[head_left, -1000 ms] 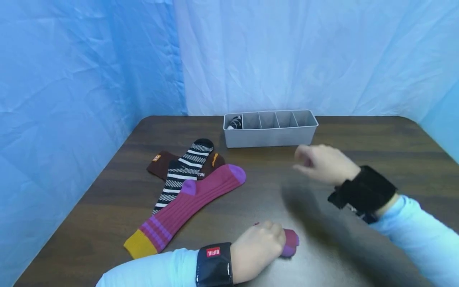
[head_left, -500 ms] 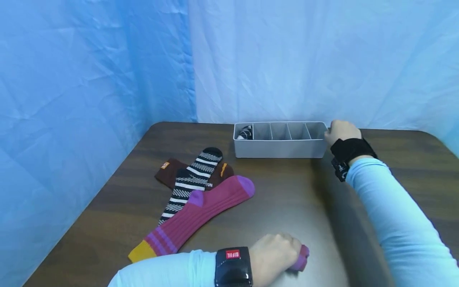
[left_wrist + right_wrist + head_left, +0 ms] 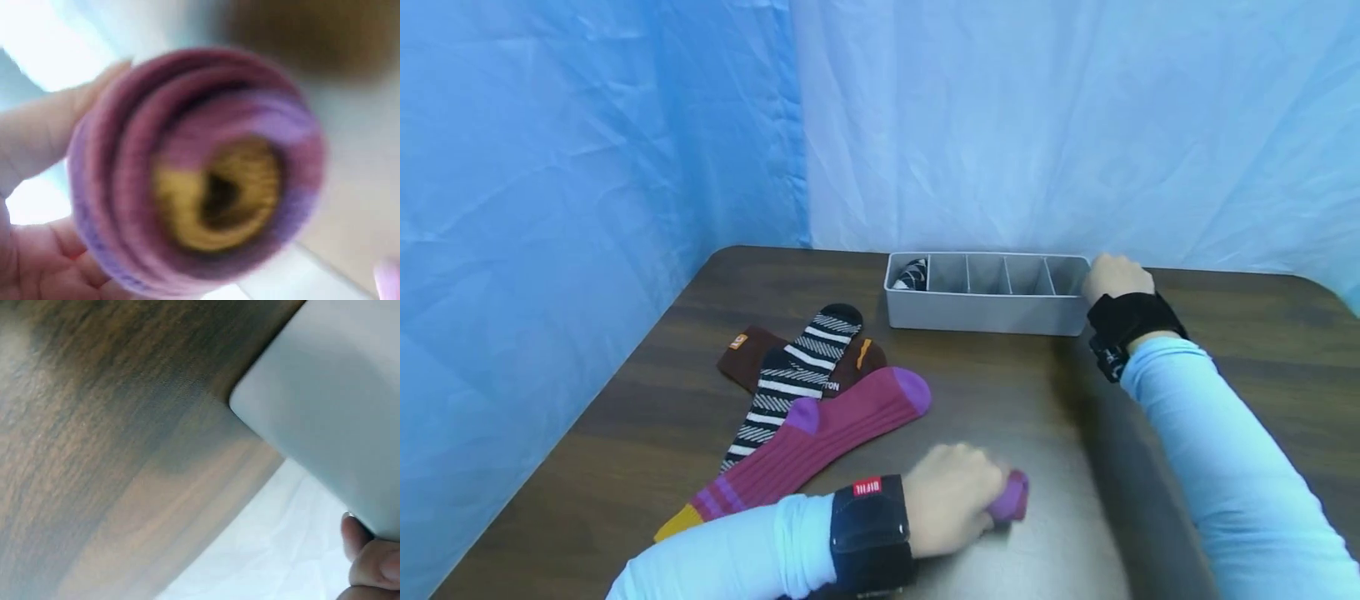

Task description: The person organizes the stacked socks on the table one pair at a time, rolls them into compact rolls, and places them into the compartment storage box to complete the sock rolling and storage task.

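My left hand (image 3: 957,498) holds a rolled-up maroon and purple sock (image 3: 1011,497) over the near part of the table. In the left wrist view, the rolled sock (image 3: 137,162) shows its spiral end with a yellow core, and fingers and thumb curl round it. At the back, my right hand (image 3: 1117,277) grips the right end of a grey divided organizer box (image 3: 985,312). The right wrist view has curled fingertips (image 3: 375,565) at the edge of the box (image 3: 325,412). In the box's leftmost compartment sits a rolled black-and-white sock (image 3: 913,275).
Left of centre, a flat maroon sock (image 3: 842,417) with a yellow cuff overlaps a black-and-white striped sock (image 3: 772,402). Beneath them lies a brown sock (image 3: 748,356). Blue-white sheeting (image 3: 970,125) hangs behind the dark wooden table (image 3: 625,450).
My right hand has reached from the middle of the table to the box's right end and taken hold. That end has come slightly nearer. My left hand has shifted a little with the rolled sock.
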A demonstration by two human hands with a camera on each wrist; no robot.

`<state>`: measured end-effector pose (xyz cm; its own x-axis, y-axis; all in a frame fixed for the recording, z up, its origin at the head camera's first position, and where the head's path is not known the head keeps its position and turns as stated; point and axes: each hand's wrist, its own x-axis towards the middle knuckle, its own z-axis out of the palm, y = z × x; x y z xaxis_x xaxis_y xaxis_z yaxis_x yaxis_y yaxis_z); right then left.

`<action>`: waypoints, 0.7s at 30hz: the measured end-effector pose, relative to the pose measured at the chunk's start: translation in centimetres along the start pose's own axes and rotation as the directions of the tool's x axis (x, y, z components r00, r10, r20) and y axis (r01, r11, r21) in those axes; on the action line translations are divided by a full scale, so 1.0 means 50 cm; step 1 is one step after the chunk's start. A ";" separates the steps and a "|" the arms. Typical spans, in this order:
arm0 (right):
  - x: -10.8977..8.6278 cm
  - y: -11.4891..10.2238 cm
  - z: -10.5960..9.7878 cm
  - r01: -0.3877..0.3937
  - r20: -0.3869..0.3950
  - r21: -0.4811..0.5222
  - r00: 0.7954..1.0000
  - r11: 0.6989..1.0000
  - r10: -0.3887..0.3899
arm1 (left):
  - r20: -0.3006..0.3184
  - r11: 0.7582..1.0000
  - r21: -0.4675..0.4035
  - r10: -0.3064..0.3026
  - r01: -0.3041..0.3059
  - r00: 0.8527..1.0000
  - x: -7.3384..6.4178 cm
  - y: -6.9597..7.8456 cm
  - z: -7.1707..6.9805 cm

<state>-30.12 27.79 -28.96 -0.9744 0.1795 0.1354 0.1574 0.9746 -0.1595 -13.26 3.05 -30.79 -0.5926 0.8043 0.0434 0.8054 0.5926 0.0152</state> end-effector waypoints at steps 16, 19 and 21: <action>-0.041 -0.027 -0.002 0.054 0.032 0.039 0.998 0.998 -0.055 | -0.237 0.676 -0.438 -0.722 0.592 0.649 0.205 -0.276 -0.138; -0.050 -0.031 0.004 0.044 0.039 0.040 0.998 0.998 -0.046 | -0.248 0.670 -0.376 -0.739 0.640 0.627 0.231 -0.278 -0.118; -0.056 -0.037 0.006 0.037 0.046 0.033 0.998 0.999 -0.038 | -0.241 0.673 -0.338 -0.738 0.658 0.630 0.241 -0.277 -0.100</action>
<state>-27.75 25.45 -29.36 -0.9861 0.1355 0.0958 0.1159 0.9755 -0.1869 -31.49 4.33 -25.48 -0.9647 0.0592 0.2568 0.1562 0.9132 0.3764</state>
